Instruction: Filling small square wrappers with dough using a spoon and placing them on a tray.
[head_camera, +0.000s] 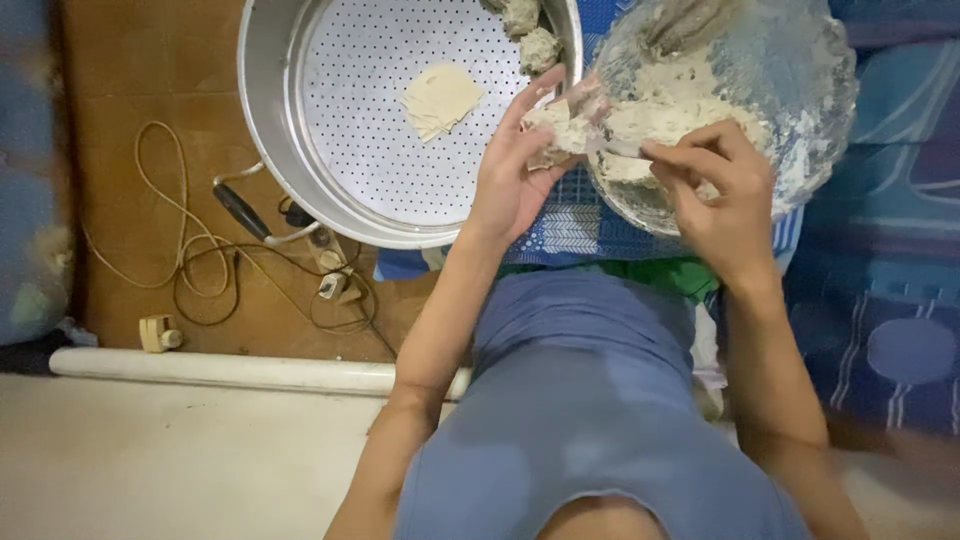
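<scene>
Seen from above, a person sits on the floor with a glass mixing bowl (800, 120) of pale, chunky filling at the upper right of the frame, tilted toward them so the filling lies within reach. The left hand (515, 170), just left of the bowl, is held palm up and half open, fingers gently curled to cradle a thin dumpling wrapper with a lump of filling (562, 128) resting on it. The right hand (715, 190) is closed in a pinch around a small spoon (620, 148), whose tip touches the filling in the wrapper. At upper centre sits a round metal steamer tray (380, 150) with a perforated floor, close beside the left hand; a small stack of square wrappers (440, 98) lies in its middle and two filled dumplings (530, 35) rest at its top edge. Tangled cords (200, 260) lie on the brown floor at left.
</scene>
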